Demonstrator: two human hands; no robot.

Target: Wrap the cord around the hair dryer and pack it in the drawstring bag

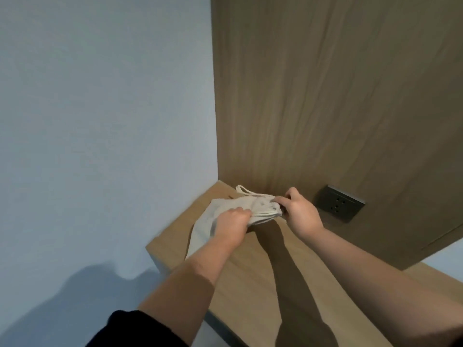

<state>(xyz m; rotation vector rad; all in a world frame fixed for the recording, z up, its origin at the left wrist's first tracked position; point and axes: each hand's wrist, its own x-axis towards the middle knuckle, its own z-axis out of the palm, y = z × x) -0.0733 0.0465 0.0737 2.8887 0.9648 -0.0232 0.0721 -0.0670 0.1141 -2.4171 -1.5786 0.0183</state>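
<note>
In the head view, a pale cloth drawstring bag (226, 214) is lying on the far left corner of a wooden counter (250, 276), close to where a light blue wall (100, 121) is meeting a wood-grain panel (325, 96). The bag's long axis is running diagonally, from its closed bottom at the near left, by the counter's edge, up to its gathered mouth at the far right, pointing toward the panel. A loop of its drawstring (244, 191) is trailing out from the mouth toward the far left, lying on the counter.

The left hand (231, 225) is gripping the middle of the bag, fingers curled down and closed on the bunched fabric. The right hand (302, 212) is pinching the gathered mouth end, thumb and fingertips closed on the cloth and cords there. Between the two hands the fabric is being pulled into tight folds.

A dark wall socket (339, 202) is sitting on the panel just right of the right hand. Something dark is showing at the bag's mouth under the right fingers, but what it is cannot be told. A black sleeve (140, 329) is covering the left upper arm.
</note>
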